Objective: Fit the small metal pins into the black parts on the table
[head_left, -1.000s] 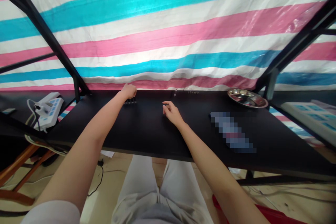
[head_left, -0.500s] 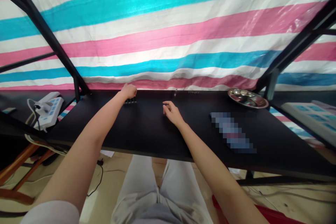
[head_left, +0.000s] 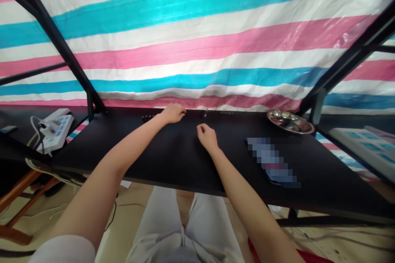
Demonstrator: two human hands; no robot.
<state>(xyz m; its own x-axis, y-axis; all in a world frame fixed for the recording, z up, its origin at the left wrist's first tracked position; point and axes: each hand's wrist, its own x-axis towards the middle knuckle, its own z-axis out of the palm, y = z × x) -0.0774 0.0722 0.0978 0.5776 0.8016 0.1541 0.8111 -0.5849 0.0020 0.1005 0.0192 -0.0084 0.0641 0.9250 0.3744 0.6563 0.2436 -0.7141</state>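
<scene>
My left hand [head_left: 173, 114] is over the far part of the black table [head_left: 173, 152], its fingers curled downward. Whatever it may hold is hidden under the fingers or too small to name. Closer to me, my right hand [head_left: 207, 136] has its fingers drawn together near the tabletop; I cannot make out anything in them. Several small dark pieces [head_left: 148, 118] stand in a row by my left wrist. Between and beyond the hands lies a small shiny piece [head_left: 205, 113], and a row of several tiny metal pieces [head_left: 226, 113] is to its right.
A round metal plate [head_left: 290, 122] rests at the back right. Nearer is a blurred-out blue flat object [head_left: 273, 162]. A white power strip [head_left: 57, 131] with cables lies on the left. Black frame posts [head_left: 72, 61] flank the table, and a striped sheet [head_left: 197, 57] hangs behind.
My left hand has moved right, away from the row of dark pieces and toward the middle. My right hand's fingers, apart before, have closed together. The view has shifted slightly.
</scene>
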